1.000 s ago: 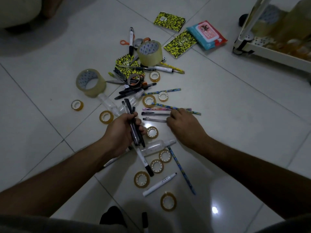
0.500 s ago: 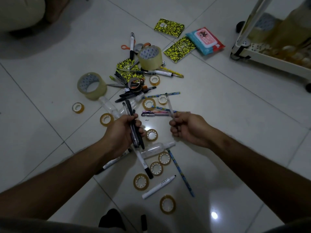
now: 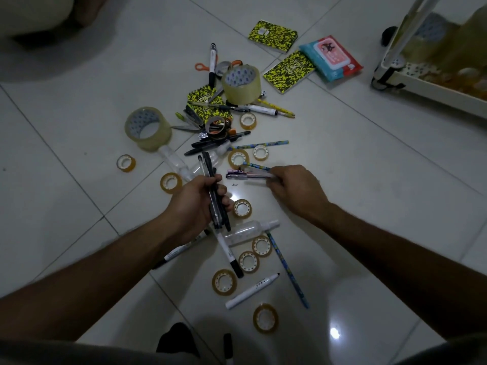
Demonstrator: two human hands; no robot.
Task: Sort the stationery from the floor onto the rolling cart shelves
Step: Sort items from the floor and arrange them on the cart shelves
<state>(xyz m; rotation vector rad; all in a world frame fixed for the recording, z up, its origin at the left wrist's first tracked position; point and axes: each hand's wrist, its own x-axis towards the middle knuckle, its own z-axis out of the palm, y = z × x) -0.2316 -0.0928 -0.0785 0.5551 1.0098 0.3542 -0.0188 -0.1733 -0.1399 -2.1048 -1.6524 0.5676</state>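
My left hand point(image 3: 193, 206) is shut on a bundle of dark pens point(image 3: 214, 198), held just above the floor. My right hand point(image 3: 297, 188) is to its right, fingers closed on a thin pen, its tip blurred beside a dark pen point(image 3: 238, 175) on the tiles. More stationery is scattered on the floor: two big tape rolls point(image 3: 241, 84) point(image 3: 147, 129), several small tape rolls point(image 3: 242, 208), a white marker point(image 3: 250, 291), a blue pencil point(image 3: 287, 270), and yellow-black notebooks point(image 3: 272, 35). The rolling cart point(image 3: 432, 90) stands at the top right with tape on its bottom shelf.
A pack of wipes point(image 3: 332, 57) lies beside the cart. Orange scissors point(image 3: 201, 67) and a clear bottle point(image 3: 250, 229) lie in the pile. Another person's pale clothing point(image 3: 31, 14) shows at the top left. My knees fill the bottom edge.
My right hand lifted a thin pen off the floor, raised it upright, and has now swung it flat toward the dark pen. My left hand kept its bundle nearly still.
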